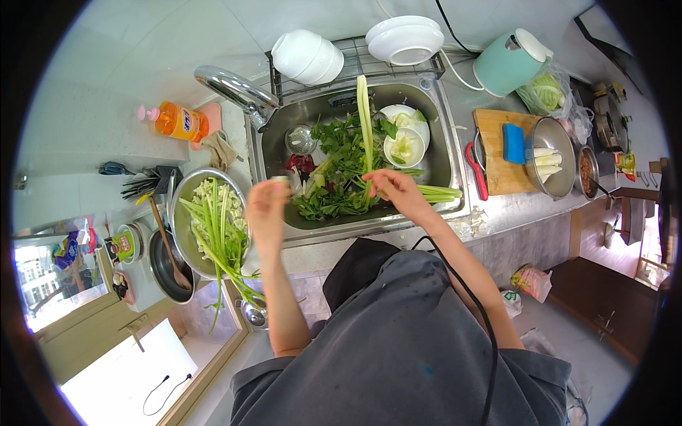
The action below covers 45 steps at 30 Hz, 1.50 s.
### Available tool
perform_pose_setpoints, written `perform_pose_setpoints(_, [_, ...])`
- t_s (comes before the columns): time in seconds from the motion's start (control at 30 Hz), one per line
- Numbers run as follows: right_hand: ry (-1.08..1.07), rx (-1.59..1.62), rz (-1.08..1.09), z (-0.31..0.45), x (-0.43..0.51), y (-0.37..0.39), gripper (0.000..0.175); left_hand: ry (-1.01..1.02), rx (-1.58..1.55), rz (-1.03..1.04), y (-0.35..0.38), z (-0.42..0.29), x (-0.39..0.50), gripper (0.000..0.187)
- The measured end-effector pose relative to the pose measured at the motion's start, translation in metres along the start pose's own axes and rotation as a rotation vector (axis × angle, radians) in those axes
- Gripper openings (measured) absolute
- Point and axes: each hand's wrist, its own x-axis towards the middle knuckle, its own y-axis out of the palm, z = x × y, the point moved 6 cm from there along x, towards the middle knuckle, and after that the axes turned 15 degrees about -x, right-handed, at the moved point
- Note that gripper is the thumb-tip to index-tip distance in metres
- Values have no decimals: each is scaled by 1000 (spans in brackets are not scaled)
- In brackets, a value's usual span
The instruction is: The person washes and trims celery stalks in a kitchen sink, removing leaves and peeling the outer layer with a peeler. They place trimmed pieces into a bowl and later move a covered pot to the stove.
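My right hand (397, 193) holds the lower end of a long celery stalk (365, 117), which stands up over the stainless steel sink (373, 215). Blurred, my left hand (269, 205) is above the sink's left front corner with a small pale piece (281, 180) at its fingertips. Leafy celery (341, 170) fills the middle of the sink, and cut stalks (439, 193) lie at its right front. A white bowl (405, 146) with pale vegetable scraps rests by a plate at the sink's right. To the left, a metal colander (184, 255) bears celery stalks (216, 223) over chopped cauliflower-like pieces (205, 194).
The faucet (234, 90) arches over the sink's back left corner. White bowls (308, 57) and plates (405, 40) sit on a rack behind. At right are a red-handled peeler or knife (476, 171), a cutting board (493, 138), a metal bowl (565, 170) and a kettle (506, 66).
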Motion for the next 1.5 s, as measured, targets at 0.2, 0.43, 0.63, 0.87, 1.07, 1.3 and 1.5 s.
perform_pose_setpoints(0.2, [43, 524, -42, -8, 5, 1, 42, 589, 837, -217, -56, -49, 7, 39])
perform_pose_setpoints(0.43, [50, 1232, 62, -8, 21, 8, 36, 213, 301, 619, 125, 69, -47, 36])
perform_pose_setpoints(0.63, [-7, 519, -239, 15, 19, -1, 21, -119, 262, 592, 131, 85, -47, 16])
perform_pose_setpoints(0.87, [-129, 101, -354, 13, 29, 14, 20, -137, 225, 429, 108, 88, -45, 15])
perform_pose_setpoints(1.07, [-49, -333, -294, -14, 19, 9, 15, -108, -68, 278, 90, 70, -28, 22])
perform_pose_setpoints(1.3, [-420, -1282, -256, -32, 26, 4, 16, 28, -232, 74, 33, -14, -2, 22])
perform_pose_setpoints(1.5, [-48, -1754, -270, -129, 26, -81, 13, 272, -304, -64, -64, -124, 13, 20])
